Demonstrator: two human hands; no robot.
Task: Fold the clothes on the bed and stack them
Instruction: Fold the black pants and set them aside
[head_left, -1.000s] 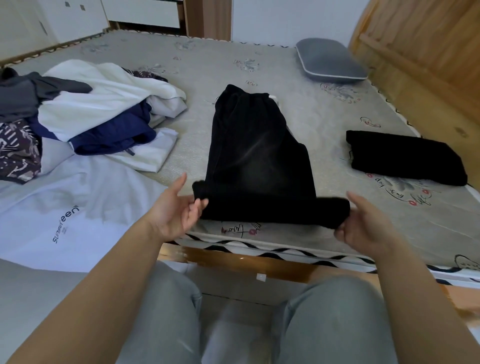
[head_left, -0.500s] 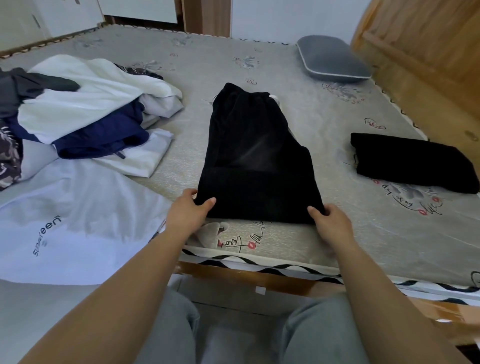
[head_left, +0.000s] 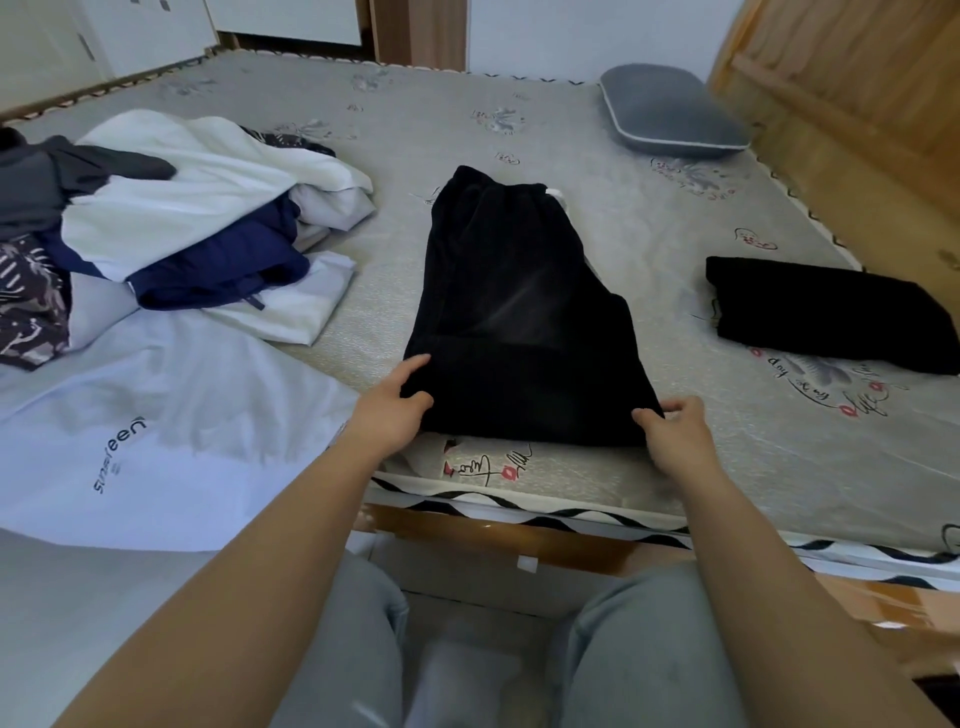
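Grey pillow (head_left: 670, 111) with pale piping at far right corner of the mattress, lying flat. Wooden headboard (head_left: 841, 104) along the right side. White cabinet doors (head_left: 104, 36) behind the far edge, left. Wooden post (head_left: 418, 31) between them and a white wall (head_left: 587, 36).

Both forearms are bare from the frame's lower edge up to the wrists, with no sleeve, cuff, watch or band showing on either. The left hand (head_left: 387, 410) and the right hand (head_left: 675, 434) wear no gloves, and no rings can be made out. Below the arms, the legs are clad in plain grey trousers (head_left: 644, 660) of a soft, matte cloth, possibly jersey; the wide-angle blur hides the weave.
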